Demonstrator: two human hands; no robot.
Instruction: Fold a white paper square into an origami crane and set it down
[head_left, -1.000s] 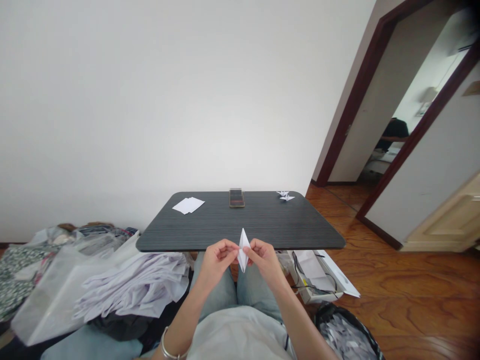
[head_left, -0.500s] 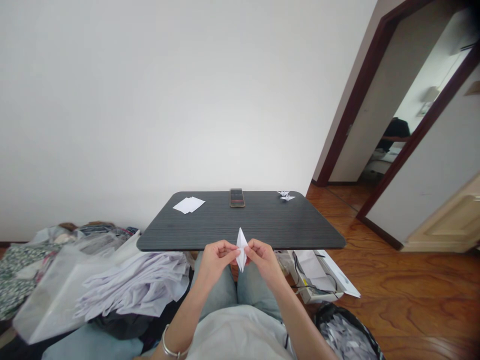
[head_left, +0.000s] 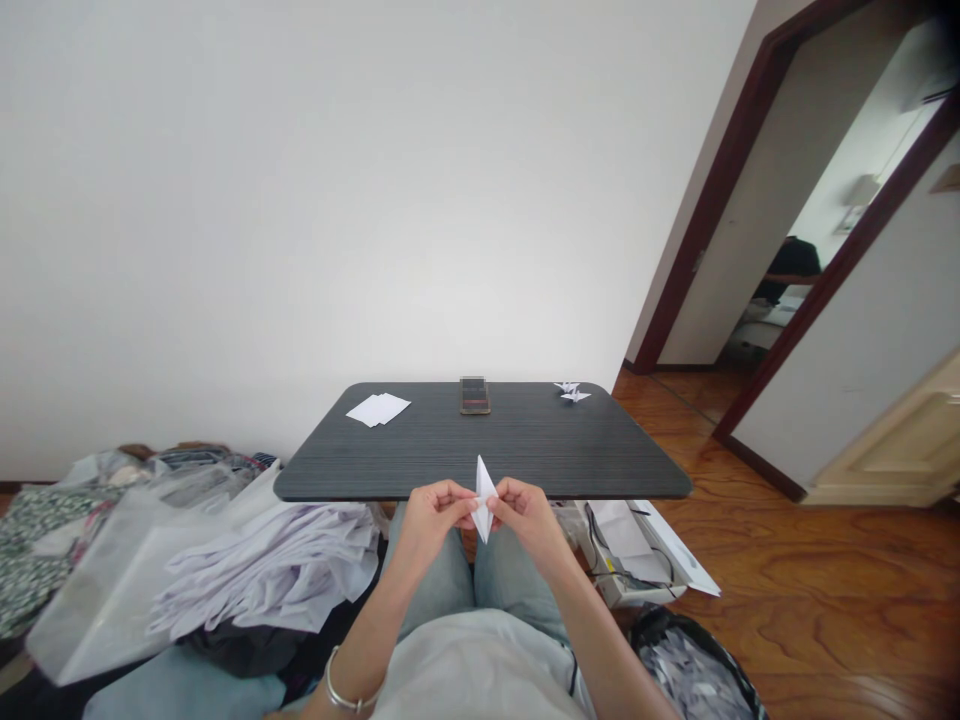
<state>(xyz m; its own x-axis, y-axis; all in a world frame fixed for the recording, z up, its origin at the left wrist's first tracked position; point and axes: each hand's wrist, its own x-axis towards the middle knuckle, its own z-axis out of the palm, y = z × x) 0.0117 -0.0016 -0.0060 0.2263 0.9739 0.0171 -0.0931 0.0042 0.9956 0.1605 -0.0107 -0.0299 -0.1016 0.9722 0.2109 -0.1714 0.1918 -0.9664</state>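
A white folded paper [head_left: 484, 478], long and diamond-shaped with pointed ends, is held upright at the near edge of the dark table [head_left: 420, 460]. My left hand [head_left: 437, 508] pinches its left side between thumb and fingers. On the opposite side, my right hand [head_left: 520, 508] pinches it the same way. The fingertips cover the middle of the paper. Farther back on the table lie square white sheets [head_left: 377, 409] at the left and two folded paper cranes [head_left: 574, 395] at the right.
A phone [head_left: 474, 395] lies at the table's back edge against the white wall. Piled clothes [head_left: 277, 560] fill the floor at left. To the right are a white box [head_left: 630, 555] with papers and cables and a black bag of paper scraps [head_left: 694, 665]. A person [head_left: 791, 260] shows through the doorway.
The folded paper has turned very slightly between my fingers. Both hands stay in almost the same place, still pinching it.
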